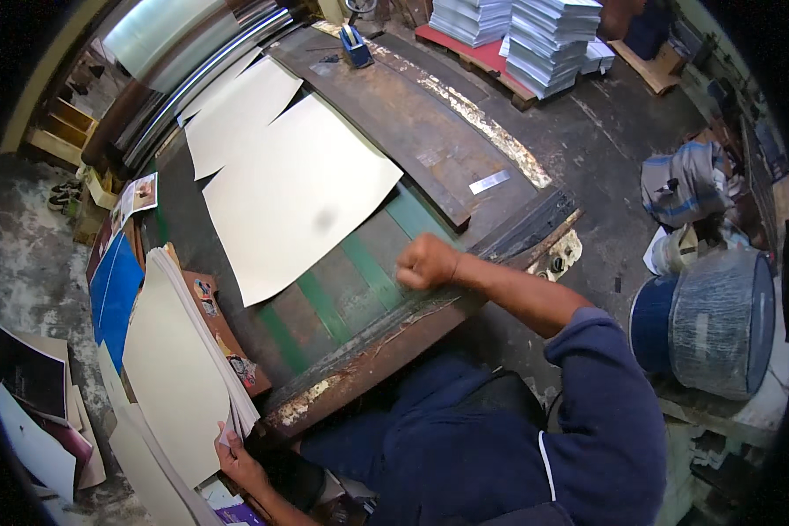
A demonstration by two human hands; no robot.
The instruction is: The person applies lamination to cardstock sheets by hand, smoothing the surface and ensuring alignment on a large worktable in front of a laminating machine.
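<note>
My left hand is low at the left, its thumb and fingers closed on the corner of a cream sheet in an upright, leaning stack of large sheets. My right hand is a closed fist above the near edge of the machine's table, and nothing shows sticking out of it. Beyond the fist, a large cream sheet lies on the table across its green bands. More cream sheets follow it, overlapping, toward the rollers at the far left.
Shiny rollers span the table's far end. A blue tape dispenser and a flat metal strip are on the side ledge. Paper stacks stand on a pallet behind. A plastic-wrapped drum is at right; loose boards lie at left.
</note>
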